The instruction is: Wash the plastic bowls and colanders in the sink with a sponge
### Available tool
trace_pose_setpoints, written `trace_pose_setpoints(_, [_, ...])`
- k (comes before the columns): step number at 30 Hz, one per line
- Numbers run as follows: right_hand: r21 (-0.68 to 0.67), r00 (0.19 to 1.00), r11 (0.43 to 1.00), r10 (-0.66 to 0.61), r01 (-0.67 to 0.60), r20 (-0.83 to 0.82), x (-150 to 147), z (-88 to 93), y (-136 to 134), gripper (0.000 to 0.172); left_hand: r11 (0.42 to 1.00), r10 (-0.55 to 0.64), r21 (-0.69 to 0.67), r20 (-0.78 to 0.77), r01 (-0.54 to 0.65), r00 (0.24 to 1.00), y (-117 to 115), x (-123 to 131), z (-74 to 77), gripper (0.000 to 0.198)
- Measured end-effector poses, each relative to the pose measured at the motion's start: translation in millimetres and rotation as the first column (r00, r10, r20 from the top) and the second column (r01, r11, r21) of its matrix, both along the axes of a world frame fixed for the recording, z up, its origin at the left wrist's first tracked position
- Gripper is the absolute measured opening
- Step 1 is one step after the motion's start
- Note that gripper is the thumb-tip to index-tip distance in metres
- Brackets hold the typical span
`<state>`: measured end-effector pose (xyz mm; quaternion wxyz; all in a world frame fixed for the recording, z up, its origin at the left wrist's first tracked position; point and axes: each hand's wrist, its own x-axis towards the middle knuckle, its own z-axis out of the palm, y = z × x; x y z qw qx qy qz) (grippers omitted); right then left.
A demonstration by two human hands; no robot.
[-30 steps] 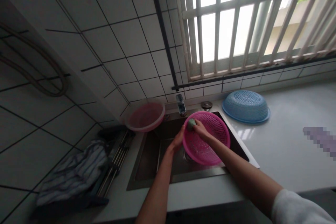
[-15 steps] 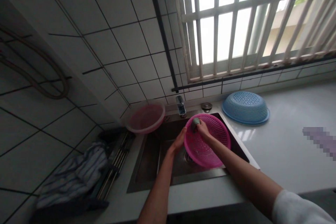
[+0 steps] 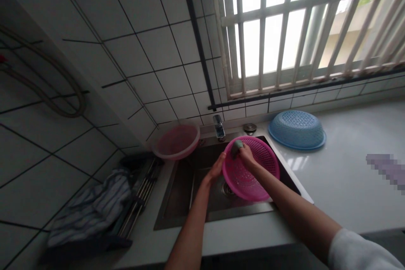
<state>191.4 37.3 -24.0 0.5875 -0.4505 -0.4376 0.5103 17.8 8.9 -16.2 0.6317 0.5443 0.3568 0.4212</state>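
A bright pink plastic colander (image 3: pixel 248 183) is tilted over the stainless steel sink (image 3: pixel 177 202), its inside facing me. My left hand (image 3: pixel 217 168) is closed on the colander's left rim; its fingertips are partly hidden behind the rim. Inside the colander, my right hand (image 3: pixel 247 155) grips a grey-green scouring pad (image 3: pixel 236 148) against the upper left wall. Part of the pad is covered by the fingers. Below the colander's left side, the sink drain (image 3: pixel 227 189) partly shows.
Behind the sink stands a tap (image 3: pixel 218 126), with a round metal strainer (image 3: pixel 249 128) to its right. A pale pink basin (image 3: pixel 175 143) sits at the back left corner. An upturned blue basket (image 3: pixel 297 131) lies on the right counter. At left, a striped cloth (image 3: pixel 95 209) rests by a metal rack (image 3: pixel 139 202).
The scouring pad and my right hand have shifted very slightly within the colander. My left hand keeps its hold on the rim. The whole view has moved a little.
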Motion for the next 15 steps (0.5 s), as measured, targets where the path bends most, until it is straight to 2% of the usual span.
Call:
trace_pose_setpoints(1, [0.005, 0.999, 0.999, 0.046, -0.046, 0.011, -2, -1.3, -2, 0.015, 1.0, 0.02, -0.012, -0.004, -0.02, 1.0, 1, -1, -2.1, 0.069])
trace_pose_setpoints(2, [0.019, 0.989, 0.989, 0.147, -0.147, 0.032, -6, -3.3, -6, 0.016, 0.998, 0.051, -0.027, -0.013, -0.051, 0.999, 2, -4, -4.4, 0.069])
trace_pose_setpoints(3, [0.033, 0.95, 0.951, 0.303, -0.306, 0.073, -11, -5.9, -11, 0.016, 0.995, 0.088, -0.04, -0.025, -0.089, 0.996, 4, -7, -6.5, 0.07])
trace_pose_setpoints(5, [0.013, 0.795, 0.804, 0.585, -0.594, 0.159, -20, -11.8, -20, 0.016, 0.983, 0.174, -0.044, -0.056, -0.176, 0.983, 7, -13, -9.6, 0.069])
trace_pose_setpoints(6, [-0.009, 0.735, 0.75, 0.65, -0.661, 0.194, -24, -14.2, -22, 0.017, 0.977, 0.207, -0.038, -0.074, -0.21, 0.976, 8, -15, -10.2, 0.067])
trace_pose_setpoints(7, [-0.014, 0.73, 0.752, 0.644, -0.659, 0.23, -25, -15.8, -23, 0.019, 0.972, 0.229, -0.032, -0.088, -0.233, 0.969, 8, -16, -10.2, 0.065])
trace_pose_setpoints(8, [0.0, 0.782, 0.812, 0.562, -0.584, 0.271, -25, -16.5, -21, 0.023, 0.97, 0.237, -0.028, -0.095, -0.24, 0.967, 8, -15, -9.4, 0.062])
trace_pose_setpoints(10, [0.074, 0.917, 0.966, 0.21, -0.249, 0.339, -19, -15.1, -13, 0.033, 0.977, 0.209, -0.028, -0.081, -0.212, 0.975, 5, -9, -6.4, 0.06])
trace_pose_setpoints(11, [0.114, 0.934, 0.992, 0.017, -0.062, 0.358, -14, -13.6, -8, 0.037, 0.982, 0.185, -0.025, -0.058, -0.186, 0.981, 4, -5, -4.5, 0.06])
trace_pose_setpoints(12, [0.143, 0.92, 0.987, -0.125, 0.076, 0.372, -9, -12.2, -3, 0.04, 0.987, 0.161, -0.013, -0.032, -0.162, 0.986, 2, -1, -2.6, 0.061])
trace_pose_setpoints(13, [0.161, 0.902, 0.977, -0.192, 0.139, 0.388, -6, -11.5, 0, 0.041, 0.99, 0.143, 0.005, -0.012, -0.143, 0.99, 1, 3, -0.8, 0.061])
trace_pose_setpoints(14, [0.172, 0.896, 0.977, -0.184, 0.123, 0.405, -3, -11.8, 2, 0.042, 0.992, 0.125, 0.023, -0.006, -0.125, 0.992, 1, 5, 0.7, 0.061])
trace_pose_setpoints(15, [0.182, 0.898, 0.982, -0.119, 0.045, 0.424, -3, -13.3, 3, 0.041, 0.992, 0.122, 0.042, -0.013, -0.121, 0.992, 1, 5, 1.9, 0.062])
